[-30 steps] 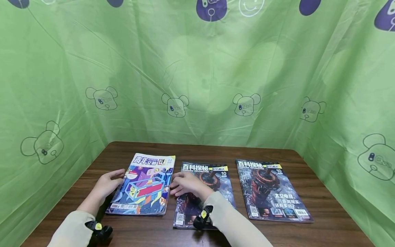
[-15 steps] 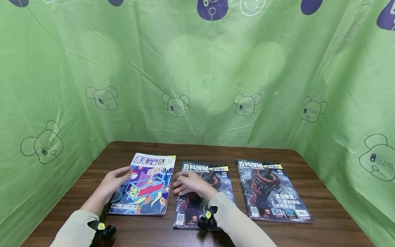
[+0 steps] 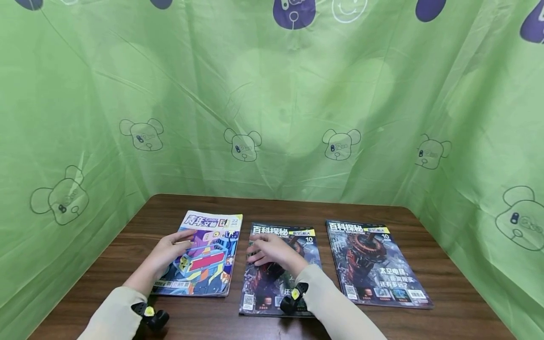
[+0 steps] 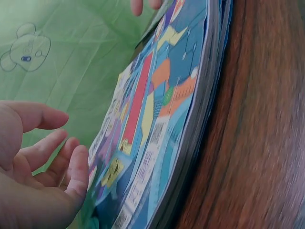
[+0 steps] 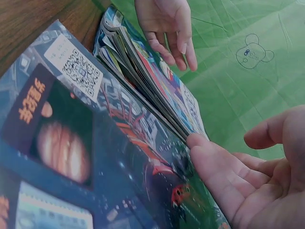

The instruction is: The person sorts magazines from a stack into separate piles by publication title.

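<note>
A colourful magazine (image 3: 208, 278) with a purple and white cover lies at the left of the table. My left hand (image 3: 167, 252) hovers over its left side, fingers loosely bent and holding nothing. In the left wrist view, the magazine's thick page edges (image 4: 202, 124) show beside that hand. My right hand (image 3: 276, 252) is over the upper left part of the middle dark magazine (image 3: 257, 290), covering some of its cover. Its fingers are relaxed, with nothing between them. From the right wrist view, whether a fingertip (image 5: 198, 140) touches the cover I cannot tell.
A second dark magazine (image 3: 365, 264) with the same cover lies at the right. All three rest on a brown wooden table (image 3: 204, 321). A green curtain (image 3: 289, 94) with bear drawings surrounds the table's back and sides. Black wrist cameras (image 3: 155, 318) sit at both cuffs.
My left hand has moved right, from the colourful magazine's left edge to over its cover. The right hand has shifted right, off the gap and over the middle magazine. The magazines look unmoved.
</note>
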Tool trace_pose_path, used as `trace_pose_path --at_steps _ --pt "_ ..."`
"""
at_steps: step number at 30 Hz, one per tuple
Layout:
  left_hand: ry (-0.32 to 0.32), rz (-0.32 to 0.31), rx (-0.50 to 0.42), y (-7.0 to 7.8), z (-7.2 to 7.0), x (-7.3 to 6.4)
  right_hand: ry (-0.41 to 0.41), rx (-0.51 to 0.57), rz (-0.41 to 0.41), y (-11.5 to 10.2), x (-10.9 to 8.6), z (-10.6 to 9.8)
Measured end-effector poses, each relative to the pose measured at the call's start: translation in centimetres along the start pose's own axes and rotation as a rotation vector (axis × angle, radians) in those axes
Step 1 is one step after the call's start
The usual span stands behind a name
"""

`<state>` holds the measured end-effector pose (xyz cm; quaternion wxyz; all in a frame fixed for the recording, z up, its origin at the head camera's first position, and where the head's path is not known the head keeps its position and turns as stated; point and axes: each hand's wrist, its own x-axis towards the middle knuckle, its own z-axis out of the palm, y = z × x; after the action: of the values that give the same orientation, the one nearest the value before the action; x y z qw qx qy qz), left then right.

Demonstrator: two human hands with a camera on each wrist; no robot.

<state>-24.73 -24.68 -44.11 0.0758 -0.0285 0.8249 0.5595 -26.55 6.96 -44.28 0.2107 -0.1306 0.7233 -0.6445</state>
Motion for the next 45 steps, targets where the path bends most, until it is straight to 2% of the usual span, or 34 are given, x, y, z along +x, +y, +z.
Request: trace_pose_path --at_steps 10,17,21,28,33,45 --pt "-0.036 0.014 -0.002 0.8 2.1 0.3 0.041 -0.012 -0.001 0.6 -0.5 -1.5" --pt "-0.076 0.074 -0.053 1.1 3.7 0.6 0.041 -0.023 -0.006 0.6 -1.2 -2.4" --pt "-0.080 0.059 -0.066 1.5 4.7 0.6 0.040 -0.023 -0.009 0.7 -1.3 -2.9" --pt "-0.129 0.094 -0.110 2.1 6.2 0.6 0.045 -0.040 -0.014 0.8 -2.0 -3.8" --pt "-0.156 0.094 -0.128 2.6 7.1 0.4 0.061 -0.042 0.000 0.9 -2.7 -4.7" --pt "-0.209 0.107 -0.203 2.7 8.8 0.9 0.068 -0.088 -0.008 0.9 -4.3 -7.4"
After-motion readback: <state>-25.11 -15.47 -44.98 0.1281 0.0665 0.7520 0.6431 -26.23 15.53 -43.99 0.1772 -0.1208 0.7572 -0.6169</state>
